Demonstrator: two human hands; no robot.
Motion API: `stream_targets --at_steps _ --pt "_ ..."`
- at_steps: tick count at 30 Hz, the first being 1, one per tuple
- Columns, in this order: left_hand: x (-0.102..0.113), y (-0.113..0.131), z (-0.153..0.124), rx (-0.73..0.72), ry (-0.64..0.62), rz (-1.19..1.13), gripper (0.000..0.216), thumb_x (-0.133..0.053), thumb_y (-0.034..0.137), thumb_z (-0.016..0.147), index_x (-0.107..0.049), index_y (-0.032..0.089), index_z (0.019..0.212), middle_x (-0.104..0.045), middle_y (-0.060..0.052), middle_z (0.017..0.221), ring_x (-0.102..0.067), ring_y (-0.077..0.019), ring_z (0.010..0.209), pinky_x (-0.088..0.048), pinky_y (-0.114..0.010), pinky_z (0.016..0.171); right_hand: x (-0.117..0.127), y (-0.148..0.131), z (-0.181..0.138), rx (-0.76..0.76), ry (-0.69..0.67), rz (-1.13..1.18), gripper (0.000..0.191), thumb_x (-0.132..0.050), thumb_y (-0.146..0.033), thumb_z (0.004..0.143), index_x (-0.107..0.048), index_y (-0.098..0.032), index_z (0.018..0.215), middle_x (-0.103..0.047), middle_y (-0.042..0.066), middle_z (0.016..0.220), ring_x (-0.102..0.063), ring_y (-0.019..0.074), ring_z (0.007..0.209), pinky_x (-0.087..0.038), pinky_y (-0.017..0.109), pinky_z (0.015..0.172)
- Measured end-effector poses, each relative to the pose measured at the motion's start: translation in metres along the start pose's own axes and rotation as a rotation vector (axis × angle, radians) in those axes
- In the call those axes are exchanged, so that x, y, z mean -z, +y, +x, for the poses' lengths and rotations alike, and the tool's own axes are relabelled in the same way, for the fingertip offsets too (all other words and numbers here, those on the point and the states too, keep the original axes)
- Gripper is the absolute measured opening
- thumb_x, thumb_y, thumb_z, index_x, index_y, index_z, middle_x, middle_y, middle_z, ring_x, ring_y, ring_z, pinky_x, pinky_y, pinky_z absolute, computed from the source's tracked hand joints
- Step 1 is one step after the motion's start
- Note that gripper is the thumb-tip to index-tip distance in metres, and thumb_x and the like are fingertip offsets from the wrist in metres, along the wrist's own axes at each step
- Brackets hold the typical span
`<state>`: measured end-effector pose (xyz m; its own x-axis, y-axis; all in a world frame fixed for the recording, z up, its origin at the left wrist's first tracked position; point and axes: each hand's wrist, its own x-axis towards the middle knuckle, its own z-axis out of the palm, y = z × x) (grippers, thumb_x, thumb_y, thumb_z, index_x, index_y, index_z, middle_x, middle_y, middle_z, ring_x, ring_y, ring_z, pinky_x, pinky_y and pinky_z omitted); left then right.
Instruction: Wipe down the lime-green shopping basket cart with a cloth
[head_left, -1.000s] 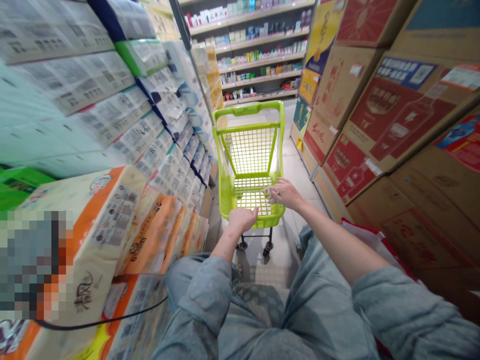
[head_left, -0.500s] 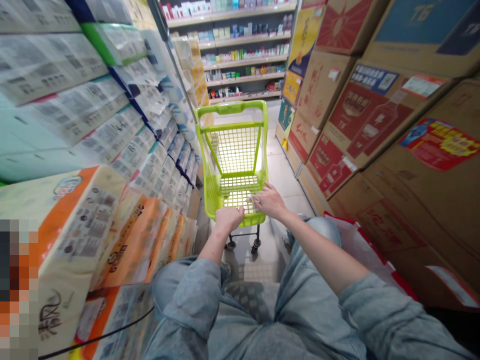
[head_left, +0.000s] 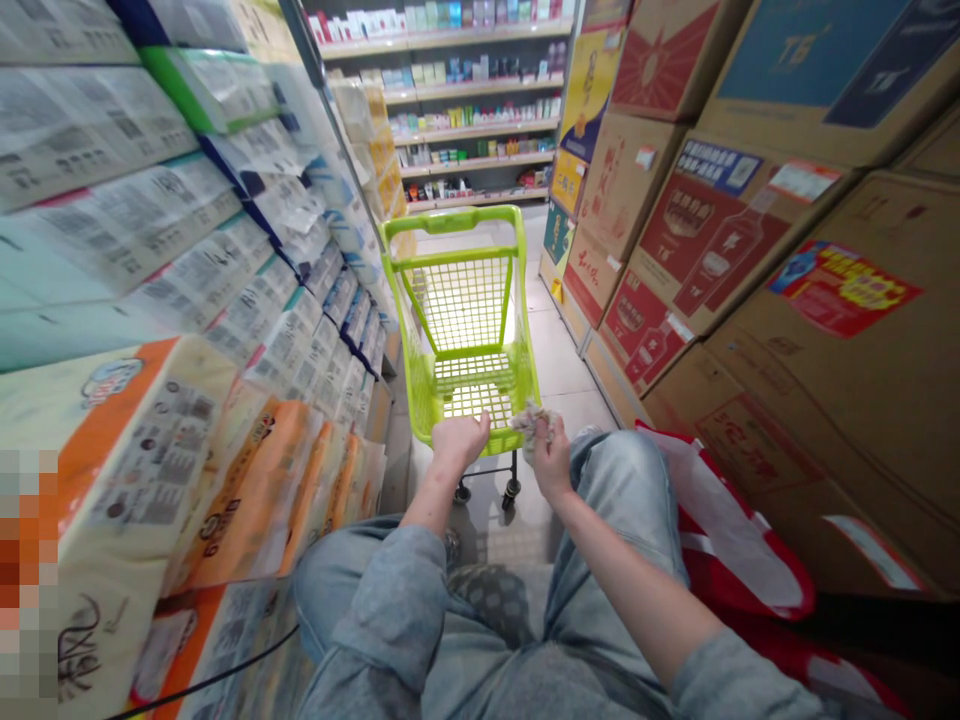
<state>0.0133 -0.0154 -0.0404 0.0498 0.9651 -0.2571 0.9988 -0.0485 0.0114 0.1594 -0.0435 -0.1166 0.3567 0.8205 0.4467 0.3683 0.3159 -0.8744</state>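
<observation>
A bright green plastic shopping cart (head_left: 471, 265) with mesh walls stands on the floor in front of my knees. My left hand (head_left: 459, 440) is closed around its near rim, thumb up. At the rim's right corner my right hand (head_left: 551, 450) pinches a crumpled, whitish-grey cloth or tissue (head_left: 532, 420); its exact kind is unclear. That wad sits beside the cart's near right edge, and whether it touches the rim I cannot tell. The cart's basket shows only its mesh floor.
Packs of tissue paper (head_left: 225, 480) are stacked along the left. Cardboard cartons (head_left: 720, 240) rise on the right, with a red and white bag (head_left: 739, 520) below them near my knee. Shelves (head_left: 480, 92) of small goods cross the far end of the tiled aisle.
My right hand has turned upward and drawn back from inside the cart's near right corner, so the crumpled wad now shows plainly. My left hand stays on the rim.
</observation>
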Motion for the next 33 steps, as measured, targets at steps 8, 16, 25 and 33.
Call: stream_targets --at_steps 8,16,25,33 --pt "-0.007 0.018 0.007 0.04 0.065 -0.101 0.073 -0.012 0.053 0.092 -0.073 0.014 0.087 -0.071 -0.015 0.088 -0.066 -0.0245 0.089 -0.047 -0.034 0.075 0.025 0.054 0.003 -0.566 0.335 0.134 0.036 -0.045 -0.052 0.082 -0.056 -0.018 0.081 -0.063 0.001 0.07 -0.059 0.014 0.062 -0.044 0.025 0.058" --pt "-0.009 0.025 0.012 0.046 0.1 -0.107 0.07 -0.015 0.051 0.093 -0.074 0.013 0.088 -0.071 -0.016 0.086 -0.065 -0.0253 0.088 -0.046 -0.035 0.075 0.004 0.032 0.005 -0.322 0.137 0.039 0.025 -0.043 -0.042 0.084 -0.052 -0.02 0.078 -0.061 0.005 0.079 -0.058 0.0187 0.078 -0.048 0.034 0.075" --pt "-0.01 0.024 0.011 0.052 0.123 -0.089 0.069 -0.015 0.049 0.093 -0.074 0.013 0.088 -0.071 -0.015 0.083 -0.066 -0.0256 0.087 -0.047 -0.035 0.074 -0.001 0.024 -0.033 -0.102 0.087 -0.15 0.032 -0.044 -0.038 0.088 -0.063 -0.017 0.103 -0.057 0.014 0.113 -0.055 0.0235 0.106 -0.042 0.039 0.093" --pt "-0.013 0.026 0.012 0.039 0.167 -0.088 0.071 -0.013 0.051 0.093 -0.074 0.014 0.084 -0.071 -0.015 0.08 -0.066 -0.0251 0.084 -0.045 -0.034 0.071 -0.007 0.082 -0.04 -0.19 -0.057 -0.14 0.025 -0.041 -0.028 0.08 -0.064 -0.017 0.086 -0.061 0.014 0.104 -0.055 0.0237 0.1 -0.042 0.04 0.091"
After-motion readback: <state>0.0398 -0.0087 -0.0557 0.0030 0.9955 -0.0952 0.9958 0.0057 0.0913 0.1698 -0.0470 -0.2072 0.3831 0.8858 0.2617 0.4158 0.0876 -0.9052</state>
